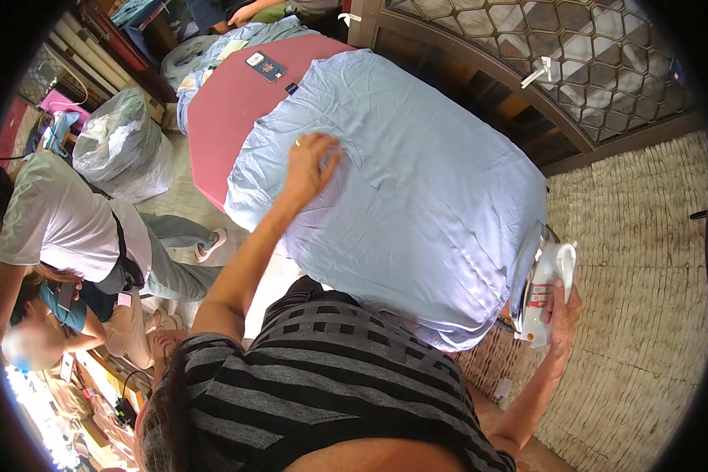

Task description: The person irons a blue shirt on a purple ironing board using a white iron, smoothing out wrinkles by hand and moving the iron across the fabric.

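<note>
A light blue garment (417,189) with many wrinkles is spread over a padded dusky-red table (216,149) and hangs past its near edge. My left hand (315,161) is over the garment's left part, fingers loosely bent and apart, seemingly holding nothing. At the right end, my right hand (562,315) is closed round the handle of a white iron (541,295). The iron stands tilted up by the table's right edge, its shiny soleplate facing the cloth. Whether it touches the cloth I cannot tell.
A dark tag (266,66) lies on the table's far left part, near piled blue cloth (248,39). A metal lattice gate (527,63) borders the far right. Left stand a large clear plastic bag (122,145) and a person in a pale shirt (71,216); other people are nearby.
</note>
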`<state>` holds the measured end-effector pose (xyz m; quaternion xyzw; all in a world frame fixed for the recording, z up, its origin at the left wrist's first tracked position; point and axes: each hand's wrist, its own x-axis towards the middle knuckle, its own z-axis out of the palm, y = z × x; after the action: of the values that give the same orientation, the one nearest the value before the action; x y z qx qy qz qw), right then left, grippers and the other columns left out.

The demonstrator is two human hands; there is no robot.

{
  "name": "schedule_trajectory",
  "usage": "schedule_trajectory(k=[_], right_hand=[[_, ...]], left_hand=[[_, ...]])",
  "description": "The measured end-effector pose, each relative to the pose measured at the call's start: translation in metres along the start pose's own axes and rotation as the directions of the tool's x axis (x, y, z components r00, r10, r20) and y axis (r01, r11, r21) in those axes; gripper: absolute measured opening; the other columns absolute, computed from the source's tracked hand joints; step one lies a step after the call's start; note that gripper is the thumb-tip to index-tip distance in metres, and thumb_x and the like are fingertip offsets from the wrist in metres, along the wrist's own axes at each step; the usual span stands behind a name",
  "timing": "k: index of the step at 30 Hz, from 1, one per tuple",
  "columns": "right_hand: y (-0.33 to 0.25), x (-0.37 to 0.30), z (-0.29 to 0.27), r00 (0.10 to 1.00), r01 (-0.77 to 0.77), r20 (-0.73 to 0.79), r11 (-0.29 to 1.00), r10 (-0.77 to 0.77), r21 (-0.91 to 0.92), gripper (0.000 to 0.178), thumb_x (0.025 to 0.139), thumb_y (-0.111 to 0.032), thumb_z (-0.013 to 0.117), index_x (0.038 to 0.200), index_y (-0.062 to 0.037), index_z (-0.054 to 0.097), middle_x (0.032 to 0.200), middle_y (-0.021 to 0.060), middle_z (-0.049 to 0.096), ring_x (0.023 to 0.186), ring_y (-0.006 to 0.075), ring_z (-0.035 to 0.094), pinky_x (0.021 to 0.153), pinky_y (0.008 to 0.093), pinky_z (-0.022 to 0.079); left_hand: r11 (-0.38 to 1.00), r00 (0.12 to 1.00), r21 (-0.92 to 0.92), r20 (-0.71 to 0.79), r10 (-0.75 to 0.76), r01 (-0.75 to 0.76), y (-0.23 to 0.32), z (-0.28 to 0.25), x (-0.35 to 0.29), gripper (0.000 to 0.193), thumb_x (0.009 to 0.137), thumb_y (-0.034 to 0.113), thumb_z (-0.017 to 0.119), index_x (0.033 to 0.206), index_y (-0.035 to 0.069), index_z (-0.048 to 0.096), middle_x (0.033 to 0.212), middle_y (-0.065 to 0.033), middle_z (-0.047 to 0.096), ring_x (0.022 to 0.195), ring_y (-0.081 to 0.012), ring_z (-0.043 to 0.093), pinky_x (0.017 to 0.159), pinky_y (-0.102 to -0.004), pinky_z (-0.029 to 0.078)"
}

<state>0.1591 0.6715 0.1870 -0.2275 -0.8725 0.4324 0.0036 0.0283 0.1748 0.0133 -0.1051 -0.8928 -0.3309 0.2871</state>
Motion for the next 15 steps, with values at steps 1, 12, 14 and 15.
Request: schedule_trajectory(k=[1,12,14,15], right_hand=[[-0.015,-0.001,0.009,0.999,0.017,0.039,0.999,-0.016,-0.046,0.026,0.099,-0.025,0.062,0.105,-0.0004,0.064,0.065,-0.0006,0.056,0.052,0.0091,0.050,0.047,0.0259,0.041],[-0.092,0.038,0.149,0.793,0.593,0.373,0.750,-0.481,-0.294,0.034,0.087,-0.032,0.075,0.093,-0.0018,0.062,0.072,0.0164,0.069,0.065,0.0303,0.071,0.058,0.0369,0.052],[-0.091,0.049,0.153,0.774,0.627,0.388,0.693,-0.501,-0.356,0.040,0.085,-0.040,0.077,0.091,-0.0036,0.062,0.069,0.0158,0.068,0.062,0.0299,0.071,0.056,0.0368,0.052],[-0.092,0.052,0.156,0.767,0.633,0.394,0.693,-0.505,-0.345,0.041,0.085,-0.042,0.077,0.091,-0.0041,0.062,0.069,0.0157,0.068,0.062,0.0299,0.071,0.056,0.0369,0.052]], left_hand=[[0.999,0.999,0.019,-0.016,-0.045,0.045,-0.015,-0.001,0.013,0.021,0.085,0.019,0.070,0.102,0.006,0.071,0.105,-0.0134,0.067,0.097,-0.0354,0.061,0.082,-0.0483,0.047],[0.942,0.941,0.193,0.150,-0.304,0.274,-0.052,0.030,0.091,0.033,0.077,0.037,0.078,0.088,0.006,0.070,0.082,-0.0096,0.069,0.084,-0.0320,0.065,0.071,-0.0437,0.046],[0.949,0.933,0.106,0.178,-0.313,0.298,-0.054,0.025,0.093,0.033,0.076,0.036,0.079,0.085,0.005,0.070,0.077,-0.0089,0.069,0.080,-0.0290,0.065,0.067,-0.0405,0.046],[0.921,0.901,-0.012,0.211,-0.379,0.390,-0.058,0.022,0.093,0.033,0.077,0.036,0.078,0.085,0.005,0.069,0.077,-0.0091,0.068,0.078,-0.0276,0.065,0.066,-0.0392,0.046]])
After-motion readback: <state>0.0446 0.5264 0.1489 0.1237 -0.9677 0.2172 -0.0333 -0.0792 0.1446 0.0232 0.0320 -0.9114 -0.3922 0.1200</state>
